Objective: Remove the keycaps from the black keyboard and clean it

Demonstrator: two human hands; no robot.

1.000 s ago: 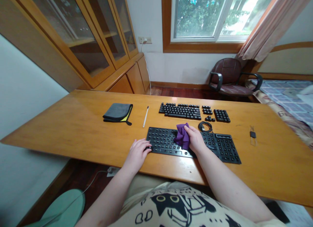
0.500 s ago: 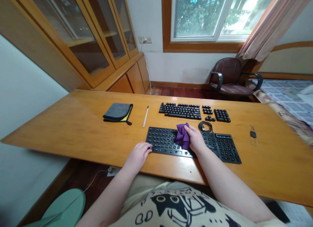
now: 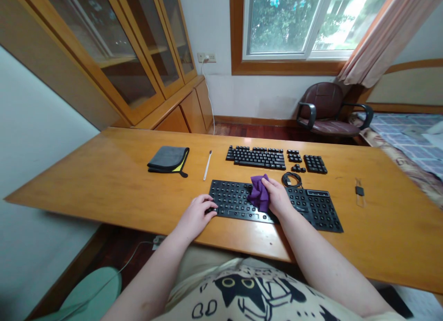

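A black keyboard base (image 3: 231,199) with its keycaps off lies on the desk in front of me. My left hand (image 3: 197,215) grips its lower left corner, thumb along the front edge and fingers bent over the side. Bunched in my right hand (image 3: 278,197) is a purple cloth (image 3: 259,192), which rests on the middle of the base. My right hand and forearm cover part of the base's front edge. Behind the base, removed black keycaps (image 3: 258,157) are laid out in keyboard order, with a number-pad group (image 3: 315,164) at the right.
A coiled black cable (image 3: 291,179) sits just behind the base. To the left are a white brush (image 3: 207,166) and a folded grey towel (image 3: 168,158). A wire keycap puller (image 3: 360,191) lies at the right on the wooden desk (image 3: 104,182).
My left hand's fingers have bent more around the keyboard base's corner. The right hand and purple cloth stay at nearly the same spot. The whole view has shifted very slightly.
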